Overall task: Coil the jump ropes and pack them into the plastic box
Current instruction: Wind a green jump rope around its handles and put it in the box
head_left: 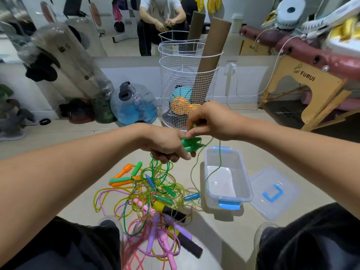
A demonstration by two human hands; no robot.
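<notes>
My left hand [165,145] grips the green handles [191,145] of a green jump rope, with several loops of its cord [161,166] hanging below the fist. My right hand [208,121] pinches the same cord just above the handles. A loose strand [214,170] drops from there over the clear plastic box [243,172], which stands open on the floor with blue latches. A tangled pile of jump ropes [155,197] with orange, green, blue, pink, purple and black-yellow handles lies on the floor between my knees.
The box lid [274,193] with a blue handle lies right of the box. A white wire basket [187,90] with cardboard tubes stands behind my hands. A blue water jug [134,104] sits left, a wooden table leg [303,90] right.
</notes>
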